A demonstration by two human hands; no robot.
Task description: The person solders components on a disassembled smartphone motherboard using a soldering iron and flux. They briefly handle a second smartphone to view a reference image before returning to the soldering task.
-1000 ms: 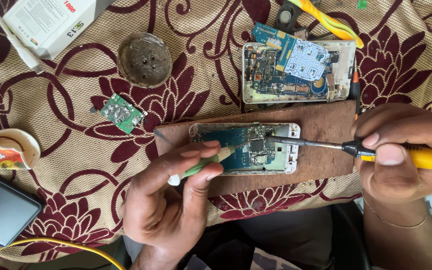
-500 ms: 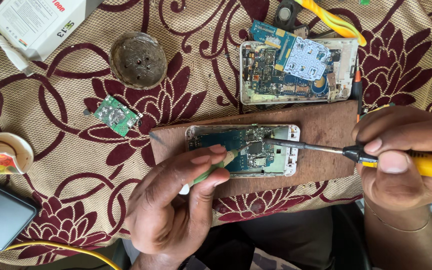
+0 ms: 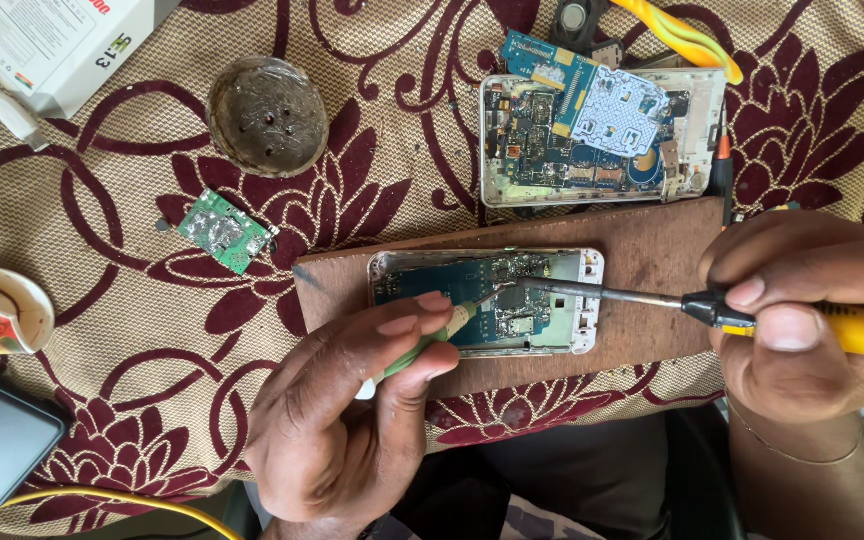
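We have the opened phone (image 3: 487, 302) lying flat on a brown wooden board (image 3: 642, 275), which rests on the patterned cloth over the tabletop (image 3: 132, 330). Our left hand (image 3: 347, 410) is closed in a pen grip on a thin green-handled tool (image 3: 432, 338), its tip down on the phone's circuit board near the middle. Our right hand (image 3: 802, 310) is wrapped tight around the yellow handle of a soldering iron (image 3: 652, 298), whose metal tip meets the same spot from the right. The two tips look to be touching or almost touching, though the view is too coarse to be sure.

To do this well, we judge that both wrists should stay braced on the board's edge so neither tip skates across the small parts beside the joint. Heat is best kept to the one point, briefly, with the green tool steadying or lifting only the piece being worked.

A second stripped phone (image 3: 602, 130) sits just above the board, and a small green circuit board (image 3: 224, 231) lies well to the left.
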